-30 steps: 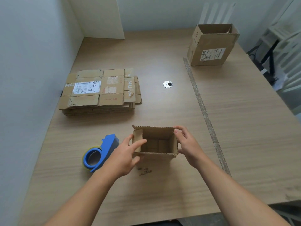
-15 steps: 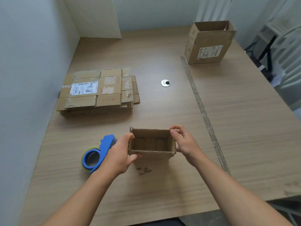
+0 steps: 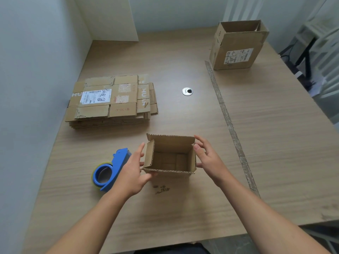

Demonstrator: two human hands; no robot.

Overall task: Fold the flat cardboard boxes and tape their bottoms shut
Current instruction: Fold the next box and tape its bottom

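A small cardboard box (image 3: 169, 143) with its top open stands near the front middle of the table, and its folded bottom flaps show inside. My left hand (image 3: 133, 171) grips its left wall, fingers along the side and thumb at the front lower corner. On the other side my right hand (image 3: 208, 158) holds the right wall, fingers at the top corner and thumb lower down. A blue tape dispenser (image 3: 110, 169) lies just left of my left hand. The stack of flat cardboard boxes (image 3: 111, 99) lies at the left.
A larger folded box (image 3: 238, 44) stands open at the table's far right. A round metal grommet (image 3: 187, 91) sits mid-table, and a worn strip (image 3: 229, 121) runs front to back on the right. Walls close the left and back; white chairs (image 3: 322, 57) stand beyond the right edge.
My left thumb has come off the box's left rim and moved to the front lower corner. The left side flap now stands more upright. My right hand stays on the right wall.
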